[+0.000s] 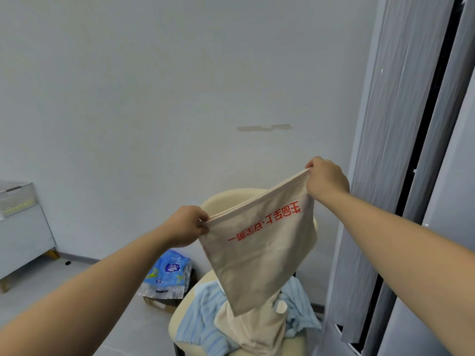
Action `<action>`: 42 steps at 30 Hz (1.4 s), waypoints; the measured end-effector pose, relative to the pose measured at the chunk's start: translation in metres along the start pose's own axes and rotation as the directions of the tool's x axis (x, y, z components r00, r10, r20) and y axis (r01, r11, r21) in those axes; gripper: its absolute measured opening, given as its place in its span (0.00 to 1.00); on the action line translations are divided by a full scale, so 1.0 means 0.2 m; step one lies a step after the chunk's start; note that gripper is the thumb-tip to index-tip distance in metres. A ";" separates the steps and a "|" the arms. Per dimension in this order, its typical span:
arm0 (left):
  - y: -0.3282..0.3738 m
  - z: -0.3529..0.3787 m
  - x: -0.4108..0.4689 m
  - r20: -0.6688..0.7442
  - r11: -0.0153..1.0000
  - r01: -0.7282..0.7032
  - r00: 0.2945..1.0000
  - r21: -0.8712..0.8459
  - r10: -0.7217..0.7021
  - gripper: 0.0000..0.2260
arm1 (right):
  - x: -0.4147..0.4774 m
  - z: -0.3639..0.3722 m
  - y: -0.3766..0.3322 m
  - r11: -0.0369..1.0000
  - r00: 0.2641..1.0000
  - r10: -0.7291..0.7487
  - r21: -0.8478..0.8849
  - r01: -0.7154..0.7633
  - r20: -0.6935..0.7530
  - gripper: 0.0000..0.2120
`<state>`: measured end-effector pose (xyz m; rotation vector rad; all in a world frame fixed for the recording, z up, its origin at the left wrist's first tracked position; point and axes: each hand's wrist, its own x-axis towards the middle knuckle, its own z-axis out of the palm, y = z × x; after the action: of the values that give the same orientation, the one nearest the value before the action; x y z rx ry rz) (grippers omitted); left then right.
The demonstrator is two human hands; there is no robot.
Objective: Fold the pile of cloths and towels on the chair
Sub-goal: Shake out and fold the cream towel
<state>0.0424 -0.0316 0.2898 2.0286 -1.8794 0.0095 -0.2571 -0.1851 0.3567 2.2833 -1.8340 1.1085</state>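
Observation:
I hold a beige cloth (259,255) with red printed characters stretched in the air above the chair. My left hand (185,227) pinches its lower left top corner, and my right hand (325,178) pinches the higher right corner. The cloth hangs down to a point over the pile. Below it, on the cream chair (180,317), lie a light blue ribbed towel (203,314) and a cream towel (254,330), both crumpled. The chair's rounded back (221,201) shows behind the cloth.
A blue plastic package (168,273) lies on a box on the floor left of the chair. A grey cabinet (20,235) stands at far left. Grey curtains (385,176) hang close to the right. The white wall is straight ahead.

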 end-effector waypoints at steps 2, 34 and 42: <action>-0.01 -0.02 0.00 -0.022 1.000 0.016 1.000 0.012 -0.016 0.06 | 0.00 0.01 0.02 1.000 1.000 0.026 -0.012 -0.026 0.000 0.12; -0.01 -0.12 0.02 -0.142 0.889 0.206 0.948 -0.409 -0.285 0.14 | -0.10 0.01 0.21 0.925 0.911 -0.032 0.358 -0.130 0.412 0.03; -0.05 -0.20 -0.08 -0.128 0.836 0.144 0.961 -0.530 -0.247 0.03 | -0.21 -0.13 0.30 0.903 0.831 -0.106 0.402 -0.149 0.547 0.07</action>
<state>0.0597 -0.0045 0.3194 1.7547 -1.3575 -0.3123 -0.3231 -0.1579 0.3299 3.1363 -1.9287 0.9949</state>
